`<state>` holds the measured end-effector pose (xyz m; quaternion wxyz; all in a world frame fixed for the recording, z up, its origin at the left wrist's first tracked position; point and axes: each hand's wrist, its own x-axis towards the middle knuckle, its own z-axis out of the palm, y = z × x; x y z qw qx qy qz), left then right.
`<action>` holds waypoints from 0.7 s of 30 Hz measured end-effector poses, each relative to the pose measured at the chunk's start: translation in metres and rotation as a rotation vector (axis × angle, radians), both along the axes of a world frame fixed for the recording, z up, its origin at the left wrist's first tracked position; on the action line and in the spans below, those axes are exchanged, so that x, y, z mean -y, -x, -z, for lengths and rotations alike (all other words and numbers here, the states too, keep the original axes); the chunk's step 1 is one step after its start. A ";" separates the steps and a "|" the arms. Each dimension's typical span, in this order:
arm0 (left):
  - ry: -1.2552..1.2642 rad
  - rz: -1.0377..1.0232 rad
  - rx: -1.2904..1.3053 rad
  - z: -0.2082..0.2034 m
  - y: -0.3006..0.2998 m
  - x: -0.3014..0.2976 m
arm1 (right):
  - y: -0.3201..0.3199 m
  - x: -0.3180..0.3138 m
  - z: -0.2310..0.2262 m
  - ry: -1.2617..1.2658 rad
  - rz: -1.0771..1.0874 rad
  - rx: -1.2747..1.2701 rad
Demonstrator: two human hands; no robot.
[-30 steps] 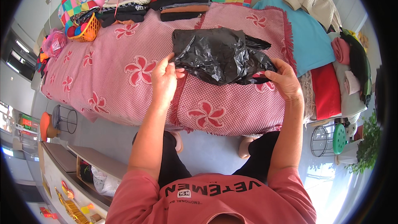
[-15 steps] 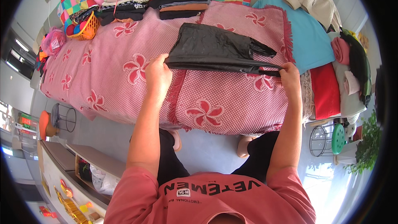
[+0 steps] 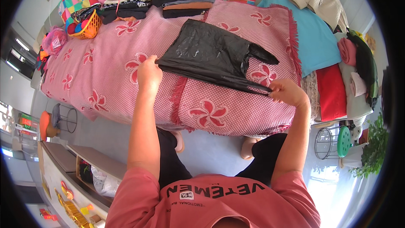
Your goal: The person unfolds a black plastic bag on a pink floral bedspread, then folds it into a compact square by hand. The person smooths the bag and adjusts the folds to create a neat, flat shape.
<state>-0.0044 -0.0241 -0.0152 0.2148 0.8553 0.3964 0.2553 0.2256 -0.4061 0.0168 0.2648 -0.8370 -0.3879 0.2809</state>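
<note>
A black plastic bag (image 3: 206, 48) lies spread over the pink cover (image 3: 114, 88) with red flower patterns, its near edge gathered in a fold. My left hand (image 3: 149, 74) pinches the bag's near left corner. At the other end, my right hand (image 3: 287, 92) grips the tip of a bag handle between thumb and fingers. The near edge stretches between both hands, slanting toward me on the right. Another handle loop sticks out from the bag's right side, held by neither hand.
Folded clothes stand in two stacks (image 3: 187, 0) along the back, beside an orange basket (image 3: 87, 26) of balls. On the right lie a blue cloth (image 3: 314, 38), a red cloth (image 3: 331, 93) and more clothing. A wooden cabinet (image 3: 80, 177) stands at lower left, a green-topped stool (image 3: 344, 140) at lower right.
My right hand has moved left and toward me with the bag's handle end. My left hand has shifted slightly left, so the bag now slants and more of its surface lies spread.
</note>
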 end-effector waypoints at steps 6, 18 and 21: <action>-0.132 -0.137 -0.002 -0.014 0.001 -0.005 | 0.004 -0.001 -0.004 -0.241 0.263 0.015; -0.449 0.809 -0.001 0.004 -0.036 0.128 | -0.028 -0.047 0.048 -0.354 0.434 0.340; -0.419 0.965 -0.054 0.019 -0.034 0.145 | -0.008 -0.053 0.030 -0.244 0.375 0.456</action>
